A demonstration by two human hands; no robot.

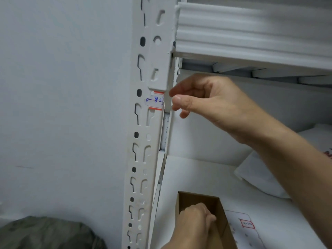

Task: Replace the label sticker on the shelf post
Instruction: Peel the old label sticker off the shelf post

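A pale wall [62, 87] fills the left side, with a dark olive bundle of cloth [45, 234] at its foot. Next to it stands the white slotted shelf post [143, 159]. The label sticker [154, 101], white with red stripes and blue handwriting, sits on the post's front face just under a bracket and reaches the post's right edge. Low down, the left hand [194, 223] grasps the near wall of an open cardboard box [217, 207] standing on the white shelf board [197, 173]. Higher up, the right hand [206, 103] has its fingers curled, thumb and forefinger tips at the post's edge beside the sticker. I cannot tell whether they pinch it. A sheet of labels [246, 225] lies right of the box, and a white packet [260, 177] lies farther right.
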